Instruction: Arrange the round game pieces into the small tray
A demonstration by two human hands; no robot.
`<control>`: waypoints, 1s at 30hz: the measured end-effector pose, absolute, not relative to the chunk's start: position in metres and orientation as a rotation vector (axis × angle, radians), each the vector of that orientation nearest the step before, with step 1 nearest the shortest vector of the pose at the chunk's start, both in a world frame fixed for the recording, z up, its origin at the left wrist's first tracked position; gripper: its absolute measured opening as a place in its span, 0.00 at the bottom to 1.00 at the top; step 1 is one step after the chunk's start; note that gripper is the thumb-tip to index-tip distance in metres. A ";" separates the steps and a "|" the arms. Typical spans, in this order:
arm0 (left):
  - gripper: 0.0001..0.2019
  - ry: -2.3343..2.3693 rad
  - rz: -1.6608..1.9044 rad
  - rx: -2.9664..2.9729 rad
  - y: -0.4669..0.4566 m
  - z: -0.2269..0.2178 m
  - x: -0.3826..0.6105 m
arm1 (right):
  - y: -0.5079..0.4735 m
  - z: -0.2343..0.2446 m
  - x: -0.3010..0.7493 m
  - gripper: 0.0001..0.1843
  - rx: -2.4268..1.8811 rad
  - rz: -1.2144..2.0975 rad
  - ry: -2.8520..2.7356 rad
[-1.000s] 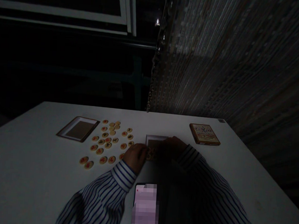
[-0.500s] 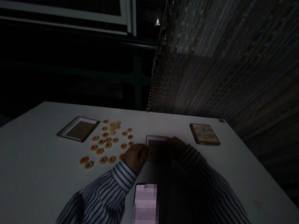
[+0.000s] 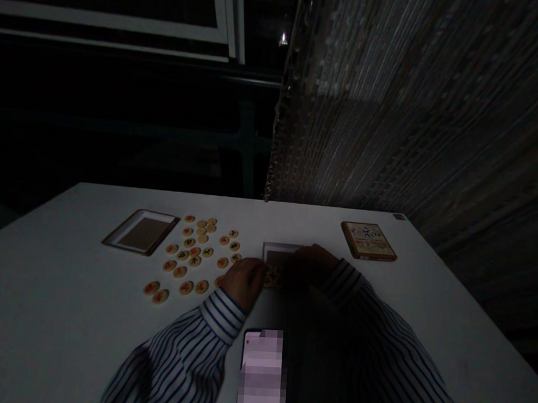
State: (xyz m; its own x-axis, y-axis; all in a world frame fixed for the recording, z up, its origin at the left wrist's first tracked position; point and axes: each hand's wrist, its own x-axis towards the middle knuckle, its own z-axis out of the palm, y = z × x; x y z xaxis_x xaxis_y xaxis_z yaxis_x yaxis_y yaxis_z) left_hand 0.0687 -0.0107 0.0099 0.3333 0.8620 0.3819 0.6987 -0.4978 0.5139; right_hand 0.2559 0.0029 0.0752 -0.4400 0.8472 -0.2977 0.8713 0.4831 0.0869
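The scene is very dark. Several round tan game pieces (image 3: pixel 194 252) with red or black marks lie scattered on a white table (image 3: pixel 56 310). My left hand (image 3: pixel 243 281) rests by the near left corner of a small white-rimmed tray (image 3: pixel 281 249), its fingers curled at a few pieces inside it. My right hand (image 3: pixel 313 261) lies in shadow over the tray's right side. Its fingers are too dark to make out. Both arms wear striped sleeves.
A second shallow tray (image 3: pixel 141 231) sits at the left of the pieces. A printed box lid (image 3: pixel 368 240) lies at the right. A phone (image 3: pixel 262 369) lies at the table's near edge. A beaded curtain (image 3: pixel 391 99) hangs behind the table.
My right hand has shifted slightly over the tray. My left hand stays at the tray's corner. Nothing else has moved.
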 end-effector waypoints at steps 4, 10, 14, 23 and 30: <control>0.10 1.419 0.946 2.320 -0.011 0.011 0.069 | 0.005 0.083 0.263 0.13 1.528 -0.088 2.499; 0.11 1.423 0.923 2.303 -0.011 0.011 0.069 | 0.006 0.089 0.270 0.12 1.566 -0.021 2.556; 0.11 1.416 0.943 2.306 -0.011 0.011 0.068 | 0.004 0.094 0.268 0.12 1.597 -0.004 2.576; 0.11 1.434 1.009 2.272 -0.013 0.012 0.069 | 0.006 0.094 0.266 0.15 1.689 0.073 2.715; 0.10 1.391 1.083 2.235 -0.016 0.018 0.067 | 0.004 0.095 0.267 0.15 1.756 0.108 2.786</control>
